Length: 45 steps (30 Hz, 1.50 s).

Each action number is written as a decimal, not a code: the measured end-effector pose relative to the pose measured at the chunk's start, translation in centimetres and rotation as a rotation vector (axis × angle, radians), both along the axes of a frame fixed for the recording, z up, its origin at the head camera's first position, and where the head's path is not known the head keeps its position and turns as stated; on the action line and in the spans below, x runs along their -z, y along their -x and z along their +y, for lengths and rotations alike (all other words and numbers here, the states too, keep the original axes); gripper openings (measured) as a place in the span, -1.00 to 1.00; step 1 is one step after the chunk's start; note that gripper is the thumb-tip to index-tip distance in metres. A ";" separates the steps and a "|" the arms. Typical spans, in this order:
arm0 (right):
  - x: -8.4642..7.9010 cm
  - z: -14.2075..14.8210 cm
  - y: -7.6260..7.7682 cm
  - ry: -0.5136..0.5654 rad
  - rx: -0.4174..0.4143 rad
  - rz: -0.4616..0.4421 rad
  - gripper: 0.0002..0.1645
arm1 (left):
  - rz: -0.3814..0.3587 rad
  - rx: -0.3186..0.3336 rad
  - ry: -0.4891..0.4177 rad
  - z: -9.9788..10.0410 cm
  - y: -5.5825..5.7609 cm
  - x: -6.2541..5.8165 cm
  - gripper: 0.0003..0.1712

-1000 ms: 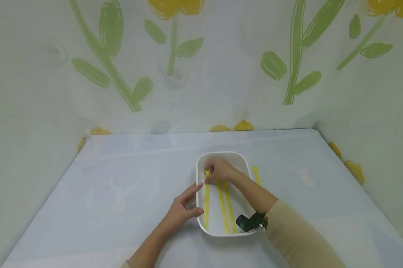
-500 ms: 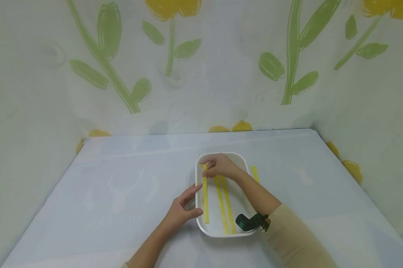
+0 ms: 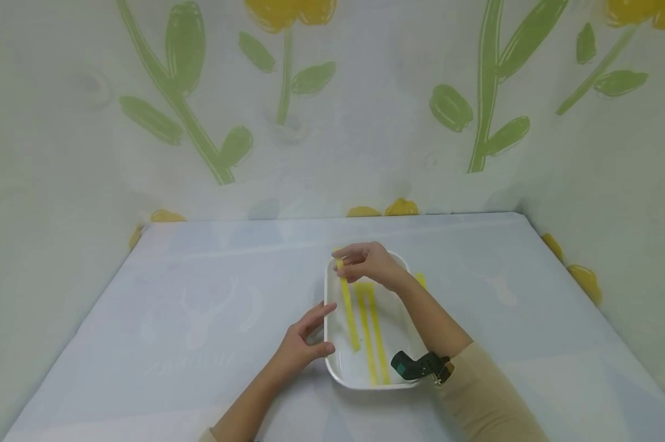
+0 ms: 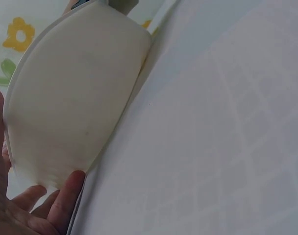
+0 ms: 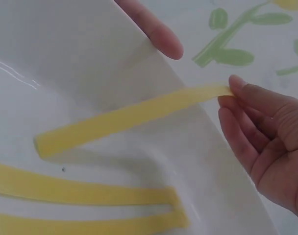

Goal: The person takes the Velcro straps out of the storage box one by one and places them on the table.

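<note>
My right hand [image 3: 373, 264] pinches one end of a thin, flat yellow strip [image 5: 124, 117] between thumb and fingers. The pinched end is at the far left rim of a white oblong tub [image 3: 360, 387]; the other slants down over the tub's floor. Beside it in the tub lie two yellow lengths [image 5: 90, 193], side by side and joined by yellow at their far end. My left hand [image 3: 302, 337] grips the tub's left side, with fingertips over the rim. In the left wrist view its other fingers lie against the tub's outer wall [image 4: 80, 83].
Another yellow strip [image 3: 421, 279] shows past the tub's right rim, partly hidden by the right forearm. A dark wrist camera [image 3: 415, 366] on the right arm overlaps the tub's near right corner. A pale cloth covers the table [image 3: 200, 276]; a flower-printed sheet [image 3: 365, 153] stands behind.
My right hand has risen and moved towards the tub's far rim, drawing the yellow strip up. The strip's loose end has swung to the right. The left hand has stayed at the tub's side.
</note>
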State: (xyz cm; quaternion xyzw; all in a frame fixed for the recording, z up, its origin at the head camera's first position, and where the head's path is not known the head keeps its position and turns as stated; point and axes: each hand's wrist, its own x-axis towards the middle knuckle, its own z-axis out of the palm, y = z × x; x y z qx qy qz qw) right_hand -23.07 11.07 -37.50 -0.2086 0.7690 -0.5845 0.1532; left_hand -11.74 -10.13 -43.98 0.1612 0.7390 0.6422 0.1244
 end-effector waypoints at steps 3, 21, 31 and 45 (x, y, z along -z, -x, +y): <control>-0.4 0.0 -0.1 0.020 -0.012 0.016 -0.50 | -0.004 0.007 -0.026 -0.1 -0.1 0.0 -0.23; -3.0 1.3 -0.7 0.122 -0.141 0.044 -0.36 | -0.020 0.001 -0.031 0.3 -0.1 0.0 -0.23; -4.8 2.6 -1.6 0.103 -0.156 0.153 -0.35 | -0.012 -0.001 -0.036 0.0 -0.2 0.3 -0.24; -7.3 6.5 -3.8 0.082 -0.022 0.239 -0.29 | -0.027 -0.014 -0.029 0.2 -0.2 0.0 -0.25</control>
